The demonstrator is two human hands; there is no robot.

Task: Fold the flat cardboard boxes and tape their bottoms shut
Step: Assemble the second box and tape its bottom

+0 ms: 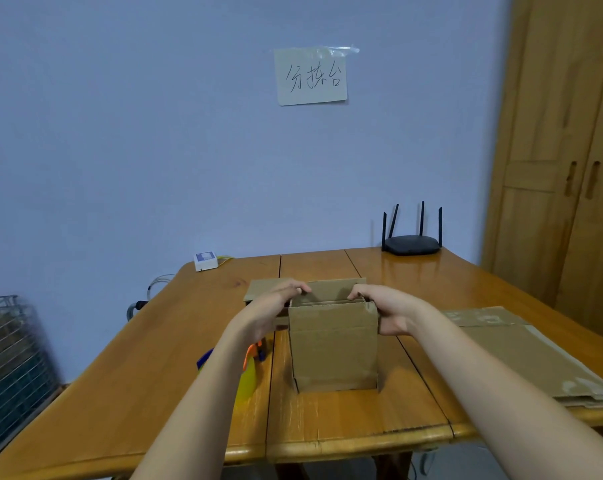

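A small brown cardboard box [333, 351] stands upright in the middle of the wooden table [327, 424], its top flaps up. My left hand [270, 311] holds the box's upper left side, fingers curled over the far flap. My right hand [385, 311] grips the upper right corner, fingers over the top edge and thumb on the side. A yellow, orange and blue tape dispenser [250, 367] lies left of the box, partly hidden by my left forearm.
A stack of flat cardboard [535, 355] lies on the table's right side. Another flat piece [263, 287] lies behind the box. A black router [412, 244] and a white adapter [206, 261] sit at the far edge. A wire basket [9, 368] stands at left, a wooden wardrobe [563, 168] at right.
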